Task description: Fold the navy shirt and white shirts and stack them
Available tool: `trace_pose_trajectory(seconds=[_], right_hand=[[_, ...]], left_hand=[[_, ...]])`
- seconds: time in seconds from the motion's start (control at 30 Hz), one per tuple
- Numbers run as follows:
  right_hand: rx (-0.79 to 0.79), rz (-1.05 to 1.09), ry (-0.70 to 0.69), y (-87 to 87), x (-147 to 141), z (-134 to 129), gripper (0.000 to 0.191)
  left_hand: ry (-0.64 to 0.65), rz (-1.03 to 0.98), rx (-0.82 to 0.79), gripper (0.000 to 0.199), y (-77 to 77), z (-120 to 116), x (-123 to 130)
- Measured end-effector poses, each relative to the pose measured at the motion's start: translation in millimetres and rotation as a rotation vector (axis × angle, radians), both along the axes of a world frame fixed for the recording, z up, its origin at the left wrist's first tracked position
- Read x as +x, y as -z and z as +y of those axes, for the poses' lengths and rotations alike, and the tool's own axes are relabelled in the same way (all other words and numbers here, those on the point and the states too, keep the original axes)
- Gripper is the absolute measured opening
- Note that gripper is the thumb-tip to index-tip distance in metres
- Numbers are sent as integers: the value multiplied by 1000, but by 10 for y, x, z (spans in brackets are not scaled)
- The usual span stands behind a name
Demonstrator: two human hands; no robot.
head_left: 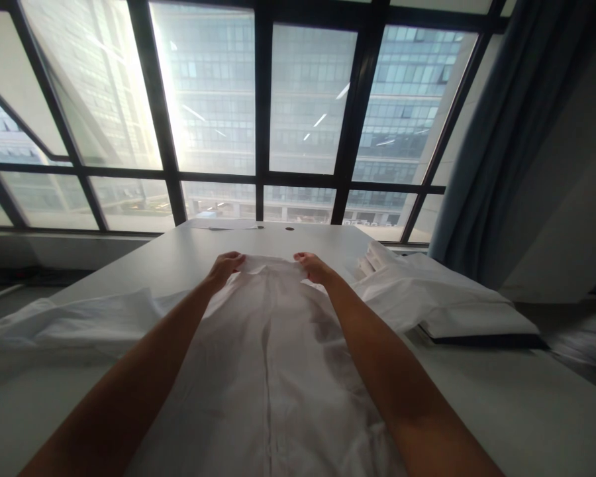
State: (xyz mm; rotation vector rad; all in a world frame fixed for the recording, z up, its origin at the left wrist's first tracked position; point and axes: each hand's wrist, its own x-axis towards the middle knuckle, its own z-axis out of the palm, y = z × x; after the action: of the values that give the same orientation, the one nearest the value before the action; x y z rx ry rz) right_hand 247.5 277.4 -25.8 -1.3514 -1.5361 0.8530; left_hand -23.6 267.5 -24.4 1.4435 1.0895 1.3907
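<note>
— Where do we have the white garment (273, 371)?
— Over the table (169, 255), running from six o'clock, close to us, up to twelve. Our left hand (227, 266) pinches its far edge at eleven, and our right hand (315, 267) pinches it at one, fingers closed on both sides.
— What could go wrong?
— If we pulled unevenly, the front seam might twist; if one pinch slipped, that far edge would sag and crease. A wide sweep towards three could also catch the white cloth heap (447, 298) and drag it askew.
— And the loose white cloth (104, 321) at nine?
— Probably a sleeve, but it's too blurred for us to be sure; if so, it could snag or bunch under our forearm.
— Any brands or labels?
— None we can read, nor any writing.
</note>
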Motion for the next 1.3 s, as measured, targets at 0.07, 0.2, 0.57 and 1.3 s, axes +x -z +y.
trace_pose_trajectory(seconds=[0.07,0.2,0.57,1.3], right_hand=[[49,-73,117,16,15,8,21],[143,-271,-92,-41,35,-45,28],[420,-396,177,-13,-63,-70,25],[253,-413,-287,-258,-585,-380,8]], left_hand=[[-14,-23,14,50,-3,-2,55],[-95,-11,82,54,17,-3,121],[181,264,144,79,269,106,-98],[196,233,181,51,10,-51,-51]])
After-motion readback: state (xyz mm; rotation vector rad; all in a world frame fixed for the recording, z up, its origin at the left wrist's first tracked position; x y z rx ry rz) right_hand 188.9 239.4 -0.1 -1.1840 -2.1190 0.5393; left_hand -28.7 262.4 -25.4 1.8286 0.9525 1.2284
